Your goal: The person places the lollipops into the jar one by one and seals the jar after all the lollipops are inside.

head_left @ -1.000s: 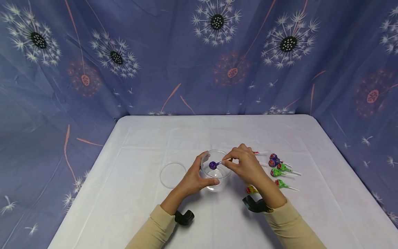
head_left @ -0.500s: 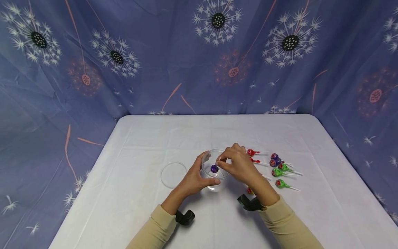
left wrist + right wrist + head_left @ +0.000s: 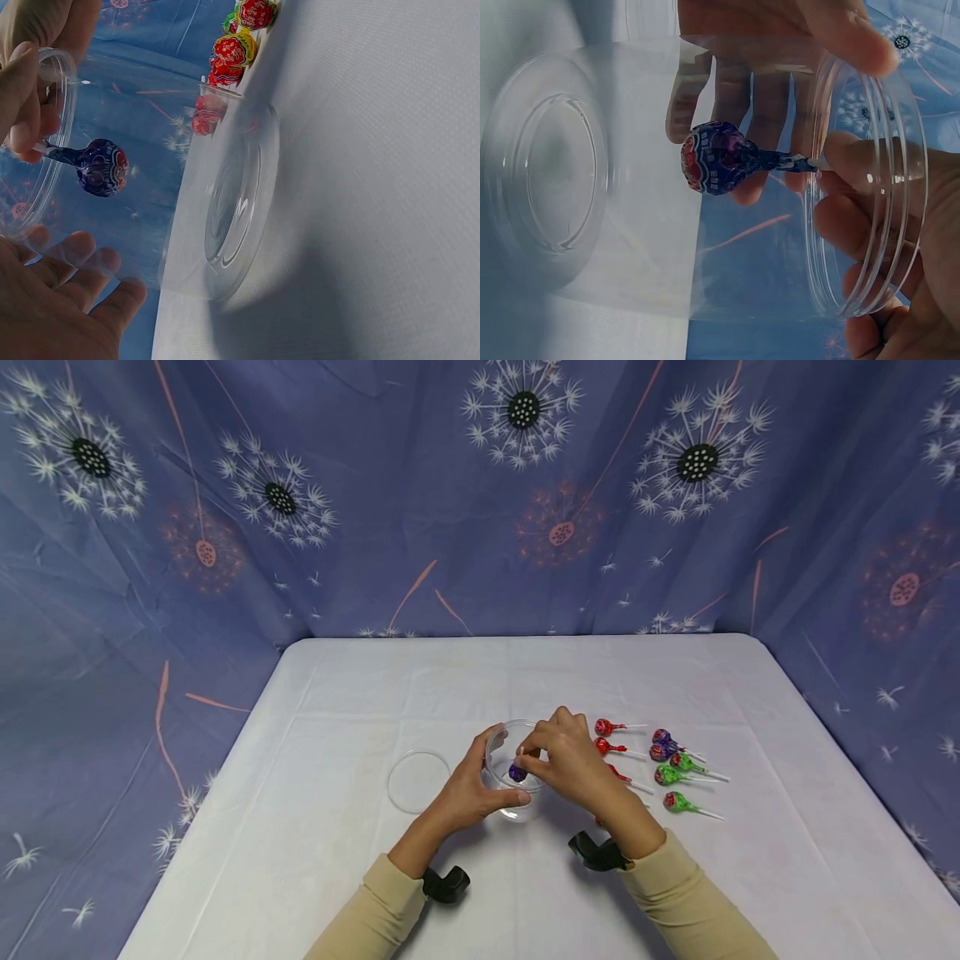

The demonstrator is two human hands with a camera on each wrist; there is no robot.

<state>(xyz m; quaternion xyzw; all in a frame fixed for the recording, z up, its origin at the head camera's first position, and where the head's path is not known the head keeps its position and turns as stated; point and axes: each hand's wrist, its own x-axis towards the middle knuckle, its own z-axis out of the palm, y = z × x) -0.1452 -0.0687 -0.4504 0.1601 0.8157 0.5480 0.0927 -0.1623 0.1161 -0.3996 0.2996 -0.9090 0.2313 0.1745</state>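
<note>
A clear plastic jar (image 3: 516,814) is at the middle of the table, its round mouth uppermost in the head view. My left hand (image 3: 467,793) grips it from the left, with the thumb across the near side and the fingers round the far side. Between thumb and fingertips, my right hand (image 3: 566,756) pinches the white stick of a purple-wrapped lollipop (image 3: 714,157) at the jar's mouth. Both wrist views show the lollipop's head (image 3: 103,167) hanging inside the jar, apart from the base. No other lollipop shows inside.
Left of the jar lies a clear round lid (image 3: 390,781). Several lollipops lie to the right: red (image 3: 604,727), purple (image 3: 662,737) and green (image 3: 678,802). My right forearm partly covers some. A patterned blue curtain (image 3: 450,527) hangs behind the white-covered table (image 3: 360,693).
My right hand has moved left and lowered the lollipop into the jar, turning its head downward. More red lollipops have come into sight behind that hand. My left hand and the jar stay put.
</note>
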